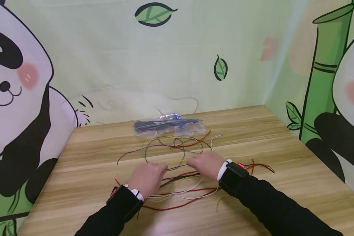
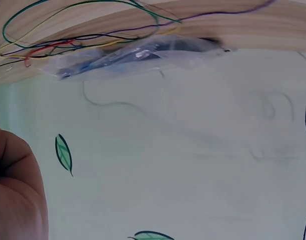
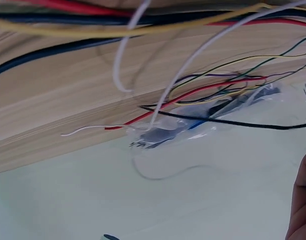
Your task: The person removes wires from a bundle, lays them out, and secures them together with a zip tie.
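Observation:
Both hands work low over the table among thin coloured wires. My right hand (image 1: 207, 163) pinches a black wire (image 3: 232, 121), whose loose end sticks out beyond the fingers in the right wrist view. A dark stretch of wire spans the short gap to my left hand (image 1: 147, 178), which is curled with thumb and forefinger together at its other side. The left fingertips are hidden in the left wrist view, where only part of the hand (image 2: 18, 195) shows. Below the hands lie red wires (image 1: 177, 207), white wires and yellow wires in a loose bundle.
Behind the hands, loops of yellow wire (image 1: 153, 139), green and purple wire (image 1: 129, 152) lie with a short red wire (image 1: 205, 136). A clear plastic bag (image 1: 168, 126) of dark and blue items rests near the table's back edge. Panda-printed cloth walls (image 1: 177, 65) enclose the wooden table (image 1: 91, 144).

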Demonstrator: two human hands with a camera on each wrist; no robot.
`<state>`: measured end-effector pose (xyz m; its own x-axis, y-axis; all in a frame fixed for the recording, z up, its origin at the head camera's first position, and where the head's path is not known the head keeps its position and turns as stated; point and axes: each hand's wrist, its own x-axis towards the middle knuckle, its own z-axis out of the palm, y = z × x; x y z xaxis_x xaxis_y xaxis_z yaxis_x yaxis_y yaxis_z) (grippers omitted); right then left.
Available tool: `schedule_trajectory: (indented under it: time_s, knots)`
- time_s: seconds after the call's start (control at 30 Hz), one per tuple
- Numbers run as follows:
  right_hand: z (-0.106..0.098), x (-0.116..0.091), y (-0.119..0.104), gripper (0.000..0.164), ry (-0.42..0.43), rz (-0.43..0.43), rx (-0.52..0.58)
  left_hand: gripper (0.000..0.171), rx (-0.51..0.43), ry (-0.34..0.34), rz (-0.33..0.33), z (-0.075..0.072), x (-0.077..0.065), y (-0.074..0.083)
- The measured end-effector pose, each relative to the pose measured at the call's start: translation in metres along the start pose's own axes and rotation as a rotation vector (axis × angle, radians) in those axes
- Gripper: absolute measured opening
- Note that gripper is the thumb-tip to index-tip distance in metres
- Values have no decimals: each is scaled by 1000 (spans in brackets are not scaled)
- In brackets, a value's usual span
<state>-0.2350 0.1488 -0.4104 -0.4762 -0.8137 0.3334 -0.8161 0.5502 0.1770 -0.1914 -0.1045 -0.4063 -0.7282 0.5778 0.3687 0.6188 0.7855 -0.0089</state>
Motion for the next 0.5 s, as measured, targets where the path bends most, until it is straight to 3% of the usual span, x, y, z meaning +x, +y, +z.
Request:
schedule_trajectory:
  time_s: [0.2, 0.33, 0.5]
  knots:
    - [0, -10, 14, 23, -75, 30, 46, 13, 94, -5, -6, -16, -17, -7]
    - [1, -17, 24, 16, -85, 58, 38, 13, 99, -11, -24, -27, -31, -13]
    - [0, -29, 37, 14, -89, 116, 50, 15, 93, 36, -40, -36, -48, -24]
